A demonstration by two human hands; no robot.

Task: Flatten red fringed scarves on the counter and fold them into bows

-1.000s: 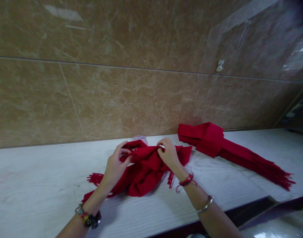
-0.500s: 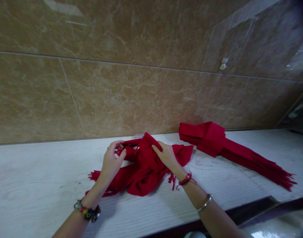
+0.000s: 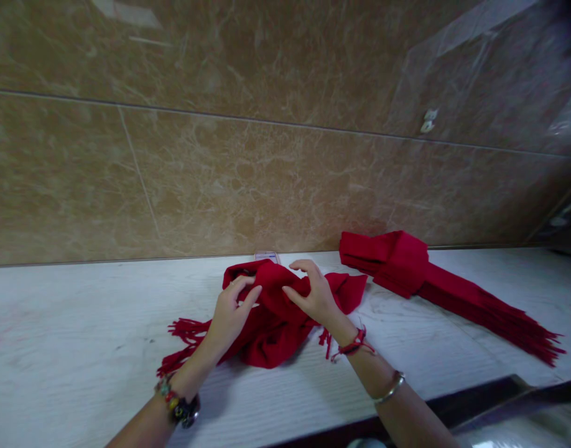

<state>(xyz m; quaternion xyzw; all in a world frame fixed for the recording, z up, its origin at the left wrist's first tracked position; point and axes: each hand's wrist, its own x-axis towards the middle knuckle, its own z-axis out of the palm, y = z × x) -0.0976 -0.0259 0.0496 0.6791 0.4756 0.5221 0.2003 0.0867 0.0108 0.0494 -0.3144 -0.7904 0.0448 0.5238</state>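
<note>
A crumpled red scarf [image 3: 276, 339] with fringed ends lies bunched on the white surface in front of me. My left hand [image 3: 232, 311] is at its left part, thumb and fingers closed on a fold of the cloth. Over the right side of the bunch, my right hand [image 3: 316, 297] has its thumb and index finger spread apart, the thumb against the fabric. Behind the scarf, partly covered by it, a small clear item with printing [image 3: 265, 256] rests near the wall.
To the right lies a second red scarf [image 3: 407, 264], folded, its long fringed tail pointing toward the lower right. A brown marbled tile wall [image 3: 248, 174] rises behind the white tabletop [image 3: 80, 323]. A dark edge [image 3: 476, 398] runs along the lower right.
My right hand lifted a fold of the scarf and then let it go, and its fingers spread. My left hand moved back right onto the cloth.
</note>
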